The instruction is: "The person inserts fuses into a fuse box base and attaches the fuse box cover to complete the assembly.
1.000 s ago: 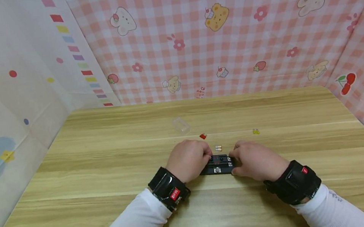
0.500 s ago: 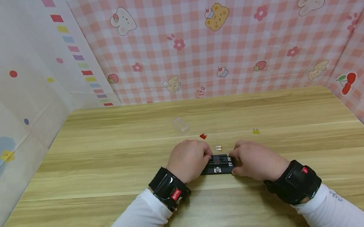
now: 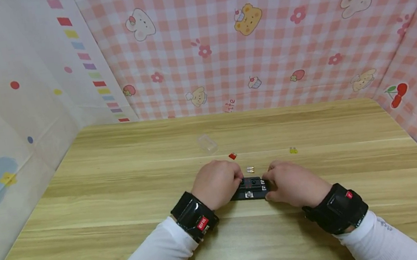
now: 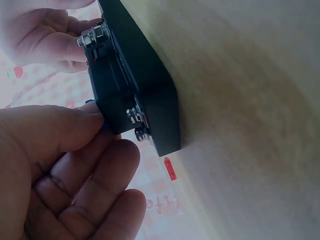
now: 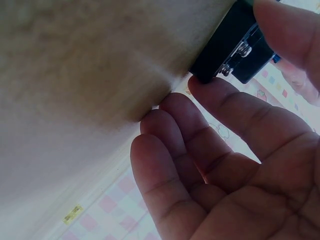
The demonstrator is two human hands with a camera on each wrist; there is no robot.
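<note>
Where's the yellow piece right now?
In the head view, the yellow piece lies on the table, right of centre, just beyond the right hand. The red piece is well to its left.

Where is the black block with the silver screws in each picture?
Head: the black block is in the lower half, just right of centre.
Left wrist: the black block slants down from the top edge, mostly left of centre.
Right wrist: the black block is at the top, right of centre.
Shared landmark: the pink checked cloth behind.
</note>
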